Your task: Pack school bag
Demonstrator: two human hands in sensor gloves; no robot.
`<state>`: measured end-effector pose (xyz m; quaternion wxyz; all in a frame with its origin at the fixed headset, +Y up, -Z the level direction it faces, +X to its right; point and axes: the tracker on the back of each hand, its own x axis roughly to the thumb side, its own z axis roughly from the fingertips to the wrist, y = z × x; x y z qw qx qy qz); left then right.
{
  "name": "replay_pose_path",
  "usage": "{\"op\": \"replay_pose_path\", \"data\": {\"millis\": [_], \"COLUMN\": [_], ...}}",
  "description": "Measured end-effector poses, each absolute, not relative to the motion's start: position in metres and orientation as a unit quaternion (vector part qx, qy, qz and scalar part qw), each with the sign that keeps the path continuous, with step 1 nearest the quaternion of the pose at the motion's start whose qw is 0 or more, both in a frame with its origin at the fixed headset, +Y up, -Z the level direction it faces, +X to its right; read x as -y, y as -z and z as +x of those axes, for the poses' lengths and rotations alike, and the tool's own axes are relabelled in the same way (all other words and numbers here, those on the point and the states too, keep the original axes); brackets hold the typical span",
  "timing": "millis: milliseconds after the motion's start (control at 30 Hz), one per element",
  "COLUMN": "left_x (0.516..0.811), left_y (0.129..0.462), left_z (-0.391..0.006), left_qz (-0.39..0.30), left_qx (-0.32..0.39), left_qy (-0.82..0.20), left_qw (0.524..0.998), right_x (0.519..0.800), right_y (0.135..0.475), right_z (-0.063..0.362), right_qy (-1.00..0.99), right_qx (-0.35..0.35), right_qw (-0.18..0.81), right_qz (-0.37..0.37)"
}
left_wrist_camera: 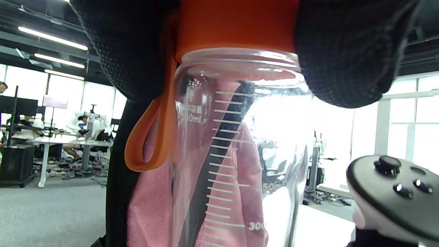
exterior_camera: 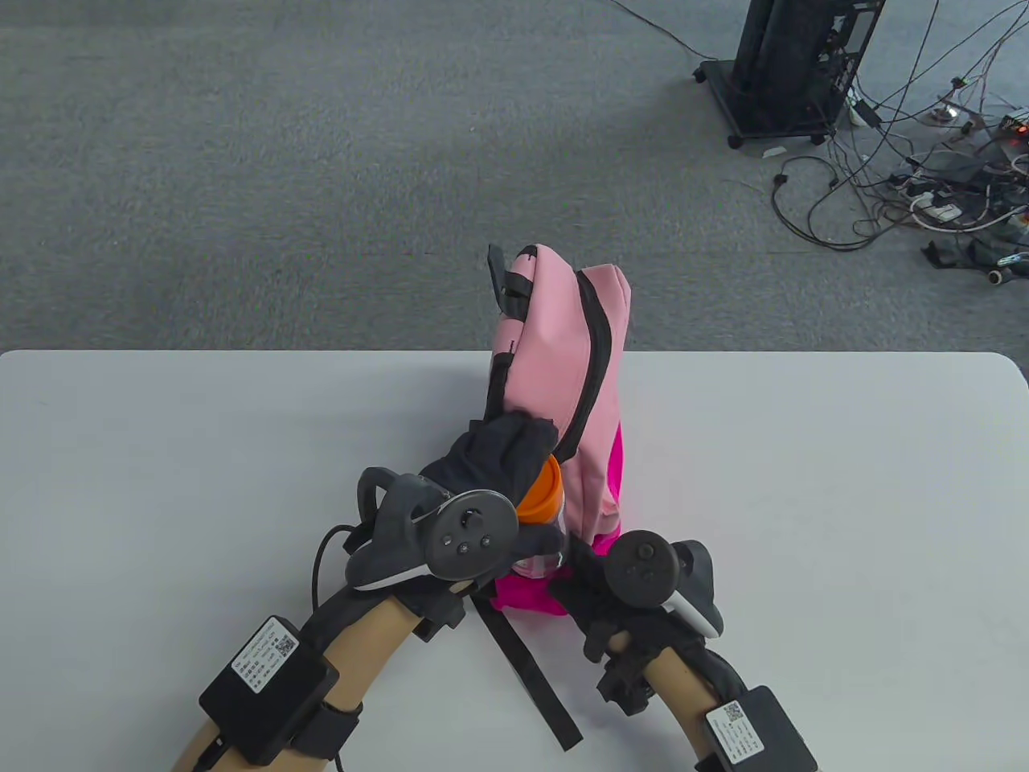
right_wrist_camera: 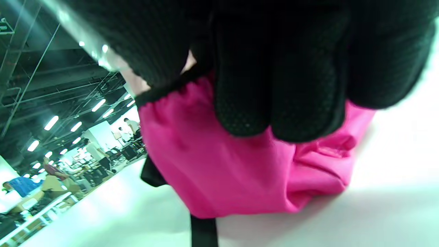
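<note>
A pink school bag (exterior_camera: 563, 354) with black zip trim stands upright in the middle of the white table (exterior_camera: 161, 450). My left hand (exterior_camera: 498, 458) grips the orange lid (exterior_camera: 540, 494) of a clear water bottle (left_wrist_camera: 236, 154) and holds it upright against the bag's near side. In the left wrist view the bottle shows an orange loop (left_wrist_camera: 144, 151) and measuring marks, with pink bag fabric (left_wrist_camera: 151, 206) behind it. My right hand (exterior_camera: 595, 587) grips the magenta side pocket (right_wrist_camera: 240, 164) at the bag's base; its fingers (right_wrist_camera: 274, 85) curl over the pocket's black elastic edge.
A black strap (exterior_camera: 526, 667) of the bag trails over the table toward its front edge. Beyond the far table edge lies grey carpet, with a black wheeled stand (exterior_camera: 788, 72) and a tangle of cables (exterior_camera: 940, 177) at the back right.
</note>
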<state>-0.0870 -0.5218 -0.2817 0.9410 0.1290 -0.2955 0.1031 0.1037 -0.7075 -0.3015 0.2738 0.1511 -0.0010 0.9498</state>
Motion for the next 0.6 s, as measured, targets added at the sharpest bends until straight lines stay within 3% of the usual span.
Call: {"op": "replay_pose_path", "data": {"millis": [67, 200, 267, 333, 433, 600], "left_x": [0.523, 0.524, 0.526, 0.527, 0.53, 0.537], "left_y": [0.283, 0.284, 0.284, 0.283, 0.286, 0.289], "left_z": [-0.086, -0.082, -0.08, -0.078, -0.078, -0.081], "left_qz": [0.129, 0.137, 0.139, 0.148, 0.153, 0.167], "left_qx": [0.296, 0.289, 0.286, 0.28, 0.267, 0.248], "left_qy": [-0.102, -0.09, -0.092, -0.087, -0.081, -0.078], "left_qw": [0.941, 0.943, 0.943, 0.945, 0.948, 0.951], "right_x": [0.706, 0.704, 0.704, 0.707, 0.708, 0.698], "right_y": [0.302, 0.303, 0.299, 0.297, 0.294, 0.286], "right_z": [0.099, 0.087, 0.076, 0.065, 0.056, 0.057], "right_qy": [-0.955, -0.953, -0.965, -0.964, -0.948, -0.941], "right_qx": [0.001, -0.099, -0.049, -0.046, -0.017, -0.003], "right_qw": [0.252, 0.189, 0.13, 0.088, 0.15, 0.137], "right_qz": [0.158, 0.213, 0.223, 0.248, 0.28, 0.309]}}
